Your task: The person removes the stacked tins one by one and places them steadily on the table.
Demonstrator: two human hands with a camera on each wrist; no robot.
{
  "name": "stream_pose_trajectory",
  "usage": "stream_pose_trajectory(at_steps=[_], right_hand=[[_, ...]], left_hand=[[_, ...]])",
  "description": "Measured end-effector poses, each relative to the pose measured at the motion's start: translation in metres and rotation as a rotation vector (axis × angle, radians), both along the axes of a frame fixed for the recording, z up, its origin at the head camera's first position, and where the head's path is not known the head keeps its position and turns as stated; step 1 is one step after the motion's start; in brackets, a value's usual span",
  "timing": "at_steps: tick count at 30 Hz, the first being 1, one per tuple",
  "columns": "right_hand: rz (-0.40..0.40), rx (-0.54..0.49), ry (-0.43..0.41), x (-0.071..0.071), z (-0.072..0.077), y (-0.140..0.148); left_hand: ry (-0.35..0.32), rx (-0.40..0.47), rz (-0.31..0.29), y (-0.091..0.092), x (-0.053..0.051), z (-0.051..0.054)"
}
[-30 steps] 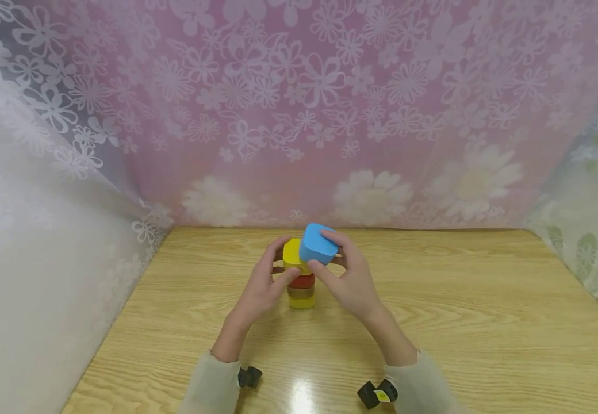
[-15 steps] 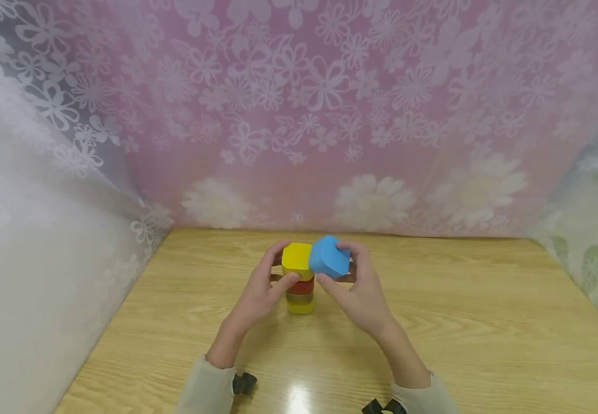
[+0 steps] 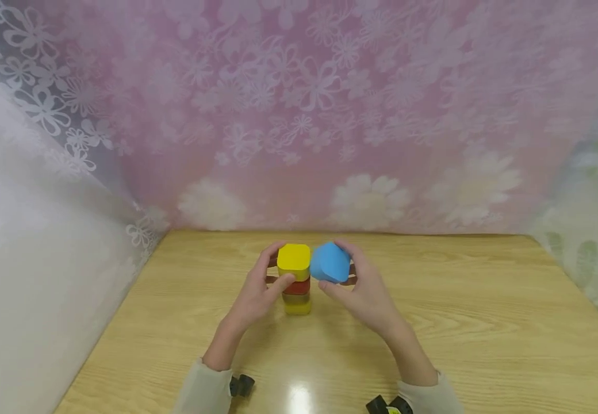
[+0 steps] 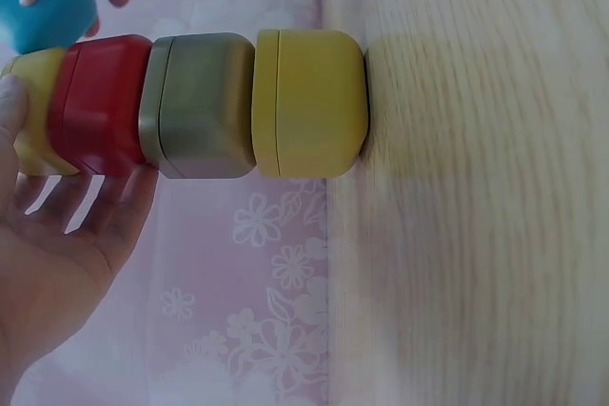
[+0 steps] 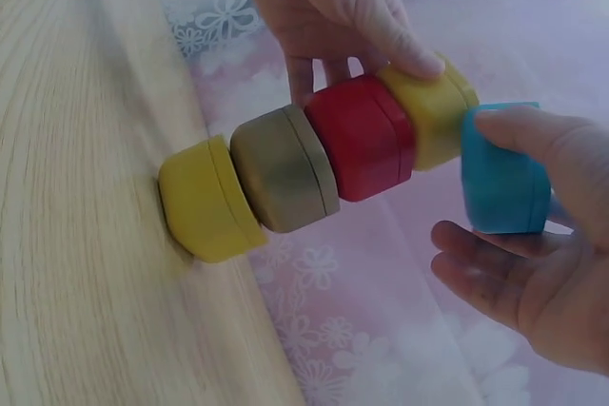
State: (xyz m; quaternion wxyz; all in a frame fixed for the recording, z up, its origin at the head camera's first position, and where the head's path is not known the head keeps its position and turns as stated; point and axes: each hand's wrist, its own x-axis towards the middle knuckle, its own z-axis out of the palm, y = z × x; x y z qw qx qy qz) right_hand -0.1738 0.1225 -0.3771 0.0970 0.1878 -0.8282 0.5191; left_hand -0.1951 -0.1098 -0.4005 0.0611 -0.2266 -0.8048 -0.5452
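Note:
A tower of small rounded, lidded boxes stands on the table: a bottom yellow box (image 4: 309,104), a gold box (image 4: 205,106), a red box (image 4: 102,106) and a top yellow box (image 3: 294,257). My left hand (image 3: 255,294) holds the top yellow box, thumb on the near side and fingers round the left and back. Some fingers also reach the red box in the left wrist view. Between thumb and fingers, my right hand (image 3: 370,296) grips a blue box (image 3: 331,263), tilted, just right of the top yellow box. Whether the two boxes touch is hard to tell.
The wooden table (image 3: 459,310) spreads around the tower. A pink flowered curtain (image 3: 299,115) hangs along its back edge, with pale curtains at the left (image 3: 35,247) and right (image 3: 589,230). Dark wrist cameras (image 3: 242,385) sit at the sleeves.
My right hand has brought the blue box from above the top yellow box's right edge down and right, tilting it further. The left hand keeps its hold on the top yellow box.

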Motion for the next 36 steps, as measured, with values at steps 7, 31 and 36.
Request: stream_pose_trajectory(at_steps=[7, 31, 36], right_hand=[[0.040, 0.066, -0.007, -0.001, -0.003, 0.000], [0.096, 0.281, -0.105, -0.002, -0.010, 0.005], [0.092, 0.312, -0.155, -0.001, -0.013, 0.006]], left_hand=[[0.013, -0.004, 0.005, -0.004, 0.001, -0.002], [0.044, -0.004, -0.005, -0.002, 0.000, -0.005], [0.054, -0.009, -0.013, -0.001, 0.000, -0.005]])
